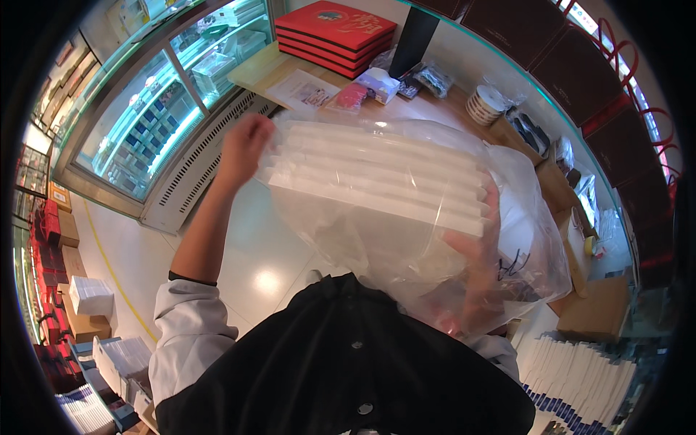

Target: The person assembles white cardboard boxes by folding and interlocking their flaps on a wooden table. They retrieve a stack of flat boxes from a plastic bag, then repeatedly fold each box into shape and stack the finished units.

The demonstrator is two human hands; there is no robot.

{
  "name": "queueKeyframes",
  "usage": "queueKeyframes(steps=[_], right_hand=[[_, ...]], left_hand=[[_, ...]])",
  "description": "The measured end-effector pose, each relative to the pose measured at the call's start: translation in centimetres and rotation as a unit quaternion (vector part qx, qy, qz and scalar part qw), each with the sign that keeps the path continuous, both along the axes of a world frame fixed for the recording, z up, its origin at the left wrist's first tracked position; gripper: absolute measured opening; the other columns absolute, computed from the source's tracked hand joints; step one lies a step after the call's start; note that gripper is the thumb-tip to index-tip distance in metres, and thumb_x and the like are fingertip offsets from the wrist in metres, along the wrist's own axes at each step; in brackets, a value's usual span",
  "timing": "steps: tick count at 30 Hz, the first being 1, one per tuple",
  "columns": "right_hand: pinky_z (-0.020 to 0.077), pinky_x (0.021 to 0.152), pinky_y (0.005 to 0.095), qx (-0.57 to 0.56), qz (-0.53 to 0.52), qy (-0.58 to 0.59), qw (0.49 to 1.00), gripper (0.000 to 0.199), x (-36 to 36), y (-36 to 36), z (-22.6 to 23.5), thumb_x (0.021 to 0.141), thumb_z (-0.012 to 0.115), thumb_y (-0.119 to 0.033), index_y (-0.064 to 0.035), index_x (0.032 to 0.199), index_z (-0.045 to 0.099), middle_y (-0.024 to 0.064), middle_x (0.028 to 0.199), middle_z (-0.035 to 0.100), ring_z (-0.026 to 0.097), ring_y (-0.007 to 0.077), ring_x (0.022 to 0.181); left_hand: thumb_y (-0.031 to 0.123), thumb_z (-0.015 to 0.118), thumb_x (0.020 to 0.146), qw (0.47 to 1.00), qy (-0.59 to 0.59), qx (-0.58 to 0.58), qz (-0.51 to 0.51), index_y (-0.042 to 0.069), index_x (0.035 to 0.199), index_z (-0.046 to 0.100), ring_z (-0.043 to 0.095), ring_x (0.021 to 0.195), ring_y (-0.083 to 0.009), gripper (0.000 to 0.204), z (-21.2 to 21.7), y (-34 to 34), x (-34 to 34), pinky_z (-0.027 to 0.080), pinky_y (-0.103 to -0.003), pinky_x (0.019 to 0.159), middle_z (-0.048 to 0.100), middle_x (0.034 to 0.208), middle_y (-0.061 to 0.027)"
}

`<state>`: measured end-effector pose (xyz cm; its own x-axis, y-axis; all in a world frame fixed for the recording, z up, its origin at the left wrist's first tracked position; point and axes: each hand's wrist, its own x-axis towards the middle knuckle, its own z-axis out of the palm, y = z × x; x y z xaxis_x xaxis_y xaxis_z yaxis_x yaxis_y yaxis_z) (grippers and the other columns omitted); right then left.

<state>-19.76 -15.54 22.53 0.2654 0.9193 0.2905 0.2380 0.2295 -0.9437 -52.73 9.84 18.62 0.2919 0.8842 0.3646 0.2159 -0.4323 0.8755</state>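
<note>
Mid-frame, the right hand [475,248] grips the white stack [373,177] within the clear bag [341,243]; the left hand's [248,146] curled fingers seemingly pinch plastic. Handling the bagged stack appears underway; next calls for steady support.

Bluish-white light glows inside the display case [130,119], beyond and to the left of the plastic bag [362,243] before me, its bright strips washing out. Left of the bag, a warm round glare sits on the floor [246,297]. Thin highlights streak the film; through it my right hand [475,250] and the white boxes [377,206] look hazy, low in contrast. My left hand [250,148], at the bag's left edge, is slightly soft. Nearer me than the bag, my black garment [348,370] is dim. Far around the bag, straight edges curve toward a black fisheye rim.
</note>
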Motion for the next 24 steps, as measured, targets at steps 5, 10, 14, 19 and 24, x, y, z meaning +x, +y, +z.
queueKeyframes(steps=[5,10,14,19,24], right_hand=[[0.0477,0.094,0.0349,0.017,-0.117,0.045,0.992,0.091,3.4,-1.7,-2.1,0.066,0.08,-0.02,-0.004,0.142,0.032,0.0082,0.126,0.053,0.054,0.0203,0.115],[0.0472,0.096,0.0414,0.104,-0.123,0.366,0.917,0.071,6.5,-1.8,-5.2,0.08,0.068,-0.035,-0.0041,0.138,0.041,0.0108,0.128,0.053,0.054,0.026,0.116],[0.044,0.1,0.0449,0.199,-0.003,0.329,0.923,0.073,7.6,-2.1,-7.0,0.081,0.066,-0.039,-0.0024,0.139,0.04,0.0128,0.132,0.052,0.052,0.029,0.119],[0.0439,0.1,0.0438,0.234,-0.057,0.401,0.884,0.068,8.0,0.6,-7.1,0.085,0.061,-0.042,-0.0029,0.137,0.042,0.0138,0.133,0.051,0.052,0.0295,0.12],[0.0444,0.099,0.0433,0.276,-0.113,0.447,0.843,0.064,10.5,1.4,-9.3,0.089,0.056,-0.044,-0.0028,0.137,0.043,0.0129,0.133,0.052,0.052,0.0291,0.12]], left_hand=[[0.02,0.054,0.097,0.966,-0.152,-0.055,0.201,0.002,0.097,0.062,0.056,0.07,-0.01,0.02,-2.1,5.2,-3.9,0.046,-0.028,0.064,0.06,0.08,-0.0026],[0.017,0.058,0.093,0.949,-0.182,-0.194,0.167,0.001,0.099,0.063,0.058,0.074,-0.0142,0.017,-14.3,7.5,-7.1,0.048,-0.03,0.066,0.063,0.085,-0.0039],[0.014,0.057,0.088,0.934,-0.107,-0.31,0.14,0.001,0.098,0.063,0.061,0.072,-0.0173,0.018,-23.8,5.6,-12.0,0.049,-0.032,0.062,0.064,0.084,-0.0088],[0.006,0.042,0.089,0.885,0.116,-0.393,0.222,-0.002,0.107,0.058,0.054,0.051,-0.0197,0.025,-32.6,-0.4,-18.8,0.041,-0.033,0.04,0.059,0.074,-0.0121],[0.003,0.045,0.085,0.803,-0.178,-0.394,0.41,-0.001,0.092,0.056,0.048,0.048,-0.0168,0.014,-32.4,-8.2,-25.5,0.036,-0.031,0.039,0.053,0.068,-0.0069]])
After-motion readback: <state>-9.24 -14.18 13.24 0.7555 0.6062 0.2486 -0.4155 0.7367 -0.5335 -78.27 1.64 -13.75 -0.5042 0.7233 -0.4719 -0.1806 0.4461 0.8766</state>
